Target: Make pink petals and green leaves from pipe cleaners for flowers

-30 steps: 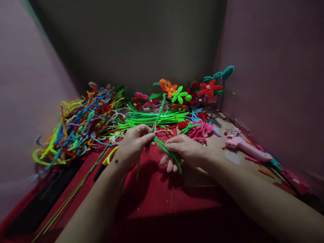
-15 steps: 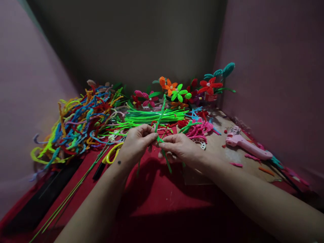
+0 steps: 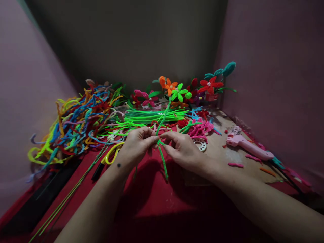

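Note:
Between my hands is a green pipe cleaner (image 3: 164, 164), with one length rising away from me and another hanging down over the red cloth. My left hand (image 3: 141, 140) pinches it near the middle, thumb against forefinger. From the other side, my right hand (image 3: 178, 146) closes thumb and forefinger around a short green end at the same crossing point. The fingertips hide part of that crossing. Behind the hands lies a bundle of bright green pipe cleaners (image 3: 154, 115).
A tangled multicoloured heap of pipe cleaners (image 3: 86, 118) fills the left. Yellow-handled scissors (image 3: 111, 153) lie by my left wrist. Pipe-cleaner flowers (image 3: 179, 92) stand at the back. On the right, a pink glue gun (image 3: 250, 145) rests on a brown board (image 3: 217, 158) beside a white holed disc (image 3: 200, 144).
My right hand's fingers have spread and shifted their grip at the crossing. The upper length leans further right, and the hanging length has swung slightly left and lower.

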### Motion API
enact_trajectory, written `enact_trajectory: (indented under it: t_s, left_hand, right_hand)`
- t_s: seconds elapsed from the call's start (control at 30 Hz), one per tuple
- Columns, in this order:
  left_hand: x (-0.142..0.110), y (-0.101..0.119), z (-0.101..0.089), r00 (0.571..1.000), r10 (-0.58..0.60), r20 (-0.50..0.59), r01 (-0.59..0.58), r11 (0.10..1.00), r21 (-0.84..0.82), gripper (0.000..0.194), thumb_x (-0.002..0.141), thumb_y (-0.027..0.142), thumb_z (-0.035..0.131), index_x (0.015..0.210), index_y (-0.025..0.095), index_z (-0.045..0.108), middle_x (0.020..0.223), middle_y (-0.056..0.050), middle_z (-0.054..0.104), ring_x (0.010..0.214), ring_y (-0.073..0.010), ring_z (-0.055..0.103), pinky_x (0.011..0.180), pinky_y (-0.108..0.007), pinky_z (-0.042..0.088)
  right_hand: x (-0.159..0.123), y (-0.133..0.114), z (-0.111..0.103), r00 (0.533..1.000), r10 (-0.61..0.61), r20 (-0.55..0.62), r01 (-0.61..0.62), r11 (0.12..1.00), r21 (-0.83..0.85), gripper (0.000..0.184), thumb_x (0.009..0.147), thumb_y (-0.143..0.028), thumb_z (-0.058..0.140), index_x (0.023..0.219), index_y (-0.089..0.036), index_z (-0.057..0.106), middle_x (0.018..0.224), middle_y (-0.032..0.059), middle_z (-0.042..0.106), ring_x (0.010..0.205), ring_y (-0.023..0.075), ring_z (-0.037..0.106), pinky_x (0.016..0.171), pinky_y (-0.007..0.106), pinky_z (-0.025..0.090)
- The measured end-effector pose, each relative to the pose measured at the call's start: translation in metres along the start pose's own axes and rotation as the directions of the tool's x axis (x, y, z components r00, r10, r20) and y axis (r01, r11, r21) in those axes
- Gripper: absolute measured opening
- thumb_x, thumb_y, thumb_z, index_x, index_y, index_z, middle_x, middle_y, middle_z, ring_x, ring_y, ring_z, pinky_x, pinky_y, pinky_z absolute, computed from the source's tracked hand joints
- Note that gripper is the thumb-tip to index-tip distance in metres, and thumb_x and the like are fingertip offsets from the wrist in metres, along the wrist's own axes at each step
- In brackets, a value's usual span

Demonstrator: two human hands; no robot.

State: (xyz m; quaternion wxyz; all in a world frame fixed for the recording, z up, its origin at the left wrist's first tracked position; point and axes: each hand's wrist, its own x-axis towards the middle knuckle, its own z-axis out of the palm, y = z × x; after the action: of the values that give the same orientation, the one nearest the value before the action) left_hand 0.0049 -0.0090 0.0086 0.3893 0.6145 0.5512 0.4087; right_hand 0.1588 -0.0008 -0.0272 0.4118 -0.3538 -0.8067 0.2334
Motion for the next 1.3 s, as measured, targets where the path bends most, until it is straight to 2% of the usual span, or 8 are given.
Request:
enact_trajectory:
  t_s: [0.17,0.23,0.37,0.6,0.77,0.87,1.1,1.3]
  left_hand:
    - [-0.002,-0.001,0.001,0.999,-0.004,0.049,0.006,1.0,-0.028,0.013,0.066,0.023,0.062,0.061,0.015,0.053,0.05,0.003,0.053,0.044,-0.0083,0.048,0.045,-0.021,0.039]
    - [-0.003,-0.001,0.002,0.996,0.0,0.091,0.001,1.0,-0.014,0.01,0.065,0.02,0.061,0.061,0.015,0.054,0.05,0.003,0.055,0.045,-0.0085,0.049,0.047,-0.021,0.041]
    - [-0.006,0.002,0.003,0.99,-0.017,0.139,0.013,1.0,0.026,0.004,0.064,0.017,0.06,0.062,0.015,0.056,0.051,0.002,0.056,0.048,-0.0097,0.051,0.048,-0.021,0.043]
    - [-0.005,0.004,0.003,0.995,-0.011,0.096,0.013,1.0,-0.018,0.004,0.065,0.017,0.06,0.064,0.013,0.059,0.051,0.002,0.057,0.045,-0.0089,0.052,0.047,-0.021,0.043]
    - [-0.004,0.0,0.007,0.999,-0.022,0.042,0.024,0.998,-0.063,0.006,0.064,0.019,0.061,0.064,0.013,0.058,0.049,0.002,0.057,0.043,-0.0088,0.051,0.046,-0.021,0.041]
    - [-0.005,-0.004,0.01,1.0,-0.005,0.029,0.007,0.998,-0.066,0.007,0.065,0.019,0.06,0.063,0.013,0.058,0.05,0.002,0.057,0.045,-0.0086,0.05,0.047,-0.021,0.041]
    - [-0.003,-0.01,0.015,0.999,0.019,-0.039,-0.02,0.999,-0.048,0.006,0.067,0.019,0.058,0.066,0.013,0.057,0.052,0.003,0.054,0.045,-0.0077,0.047,0.045,-0.021,0.038]
    - [-0.002,-0.01,0.014,0.999,0.015,-0.041,-0.017,0.999,-0.034,0.009,0.067,0.021,0.059,0.063,0.013,0.057,0.051,0.003,0.054,0.046,-0.0082,0.047,0.046,-0.022,0.038]
  right_hand:
    - [0.002,-0.001,-0.003,0.939,-0.282,-0.195,0.209,0.922,-0.325,0.03,0.081,-0.014,0.048,0.11,-0.014,0.057,0.108,0.0114,0.057,0.1,0.0211,0.047,0.085,0.035,0.04]
    - [0.005,0.002,-0.004,0.915,-0.357,-0.188,0.246,0.863,-0.441,0.022,0.084,-0.016,0.047,0.1,-0.016,0.062,0.106,0.0089,0.059,0.102,0.0219,0.044,0.087,0.036,0.037]
    - [0.01,0.01,-0.004,0.91,-0.401,-0.104,0.283,0.787,-0.549,0.021,0.086,-0.022,0.046,0.078,-0.019,0.064,0.079,0.0056,0.062,0.087,0.0204,0.046,0.083,0.038,0.033]
    - [0.003,0.005,-0.001,0.961,-0.256,-0.101,0.185,0.872,-0.453,0.021,0.083,-0.018,0.044,0.075,-0.012,0.062,0.074,0.0094,0.06,0.075,0.0186,0.049,0.069,0.032,0.037]
    - [-0.001,-0.006,-0.001,0.993,0.024,-0.117,-0.042,0.987,-0.156,0.014,0.077,-0.013,0.048,0.072,-0.015,0.062,0.07,0.0052,0.063,0.065,0.0137,0.053,0.061,0.026,0.038]
    - [-0.003,-0.007,-0.001,0.989,0.124,-0.085,-0.129,0.989,-0.066,0.015,0.075,-0.012,0.048,0.069,-0.016,0.061,0.064,0.0029,0.061,0.058,0.0119,0.051,0.057,0.024,0.036]
    - [-0.004,-0.007,0.003,0.986,0.121,-0.118,-0.126,0.991,-0.035,0.015,0.077,-0.013,0.048,0.068,-0.015,0.06,0.067,0.0034,0.06,0.062,0.0122,0.05,0.058,0.025,0.035]
    - [0.0,-0.006,0.002,0.941,0.338,0.022,-0.329,0.897,0.296,0.011,0.073,-0.022,0.057,0.066,-0.014,0.062,0.064,0.0022,0.059,0.06,0.0118,0.051,0.056,0.025,0.037]
